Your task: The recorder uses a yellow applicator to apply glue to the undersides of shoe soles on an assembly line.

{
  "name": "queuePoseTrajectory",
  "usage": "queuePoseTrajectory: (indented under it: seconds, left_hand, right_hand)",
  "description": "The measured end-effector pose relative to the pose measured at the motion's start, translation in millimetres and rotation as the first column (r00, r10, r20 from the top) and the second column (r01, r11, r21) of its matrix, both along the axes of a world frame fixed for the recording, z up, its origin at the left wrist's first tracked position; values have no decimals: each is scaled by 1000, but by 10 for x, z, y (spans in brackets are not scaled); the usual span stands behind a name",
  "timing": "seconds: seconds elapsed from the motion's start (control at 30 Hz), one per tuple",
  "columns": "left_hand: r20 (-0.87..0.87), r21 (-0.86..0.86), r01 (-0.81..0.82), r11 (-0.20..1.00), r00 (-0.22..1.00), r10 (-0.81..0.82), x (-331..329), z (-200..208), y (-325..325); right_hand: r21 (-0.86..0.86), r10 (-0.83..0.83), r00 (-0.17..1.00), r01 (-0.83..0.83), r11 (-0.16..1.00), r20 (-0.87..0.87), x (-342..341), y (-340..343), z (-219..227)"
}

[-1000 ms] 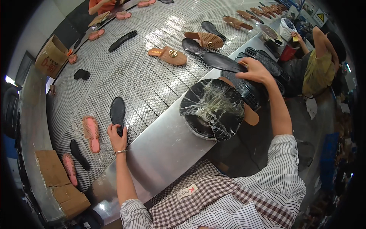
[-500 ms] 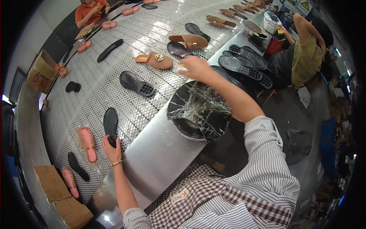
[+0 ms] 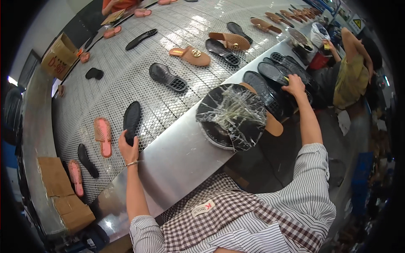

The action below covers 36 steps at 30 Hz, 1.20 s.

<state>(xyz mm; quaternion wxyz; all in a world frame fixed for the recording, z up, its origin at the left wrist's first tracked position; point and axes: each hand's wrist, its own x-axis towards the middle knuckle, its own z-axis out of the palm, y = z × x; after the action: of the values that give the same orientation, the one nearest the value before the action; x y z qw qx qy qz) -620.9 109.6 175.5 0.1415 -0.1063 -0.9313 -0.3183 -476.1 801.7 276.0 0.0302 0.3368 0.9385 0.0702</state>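
My left hand (image 3: 128,147) is closed round the heel end of a black shoe sole (image 3: 132,118) on the mesh conveyor belt. My right hand (image 3: 295,85) reaches over to the pile of soles at the metal ledge's far right. A small yellow piece (image 3: 286,79) shows at its pinched fingertips, against a black sole (image 3: 272,72); whether the fingers also grip that sole is hidden. Between my arms, on the ledge, stands a round container (image 3: 202,116) topped with black sheet and stringy dried glue. A tan slipper (image 3: 274,125) shows partly from behind it.
Brown slippers (image 3: 196,58), black soles (image 3: 166,78) and pink slippers (image 3: 103,135) lie on the belt (image 3: 122,86). Cardboard (image 3: 63,194) rests at the lower left, a carton (image 3: 59,59) farther back. One person (image 3: 352,76) sits at the right, another (image 3: 118,5) is across the belt.
My right hand has moved right, from over the belt to the stacked soles. My left hand stays on its sole. The whole view has shifted, and the tan slipper behind the container now shows.
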Motion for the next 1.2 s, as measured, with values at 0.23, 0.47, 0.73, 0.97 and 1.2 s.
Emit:
queuePoseTrajectory:
  seconds: [0.23, 0.47, 0.73, 0.97, 1.2]
  left_hand:
    - [-224, 472, -24, 881, 964, 146, 303, 312, 60]
    - [-69, 705, -30, 708, 991, 111, 1175, 833, -204]
    - [247, 848, -276, 453, 961, 123, 1936, 660, -706]
    - [226, 893, -260, 367, 965, 133, 2268, 653, -664]
    - [283, 854, -326, 405, 945, 164, 2585, 492, -1016]
  right_hand:
    - [-103, 74, 959, -106, 989, -275, 27, -123, 389]
    - [-143, 289, 832, -396, 907, -473, 69, -1209, 907]
    - [-256, 590, 718, -689, 678, -368, -324, -2959, 1167]
    - [-257, 760, 634, -765, 590, -142, -1032, -4025, 848]
    - [-252, 772, 592, -803, 540, -233, -748, -4708, 552]
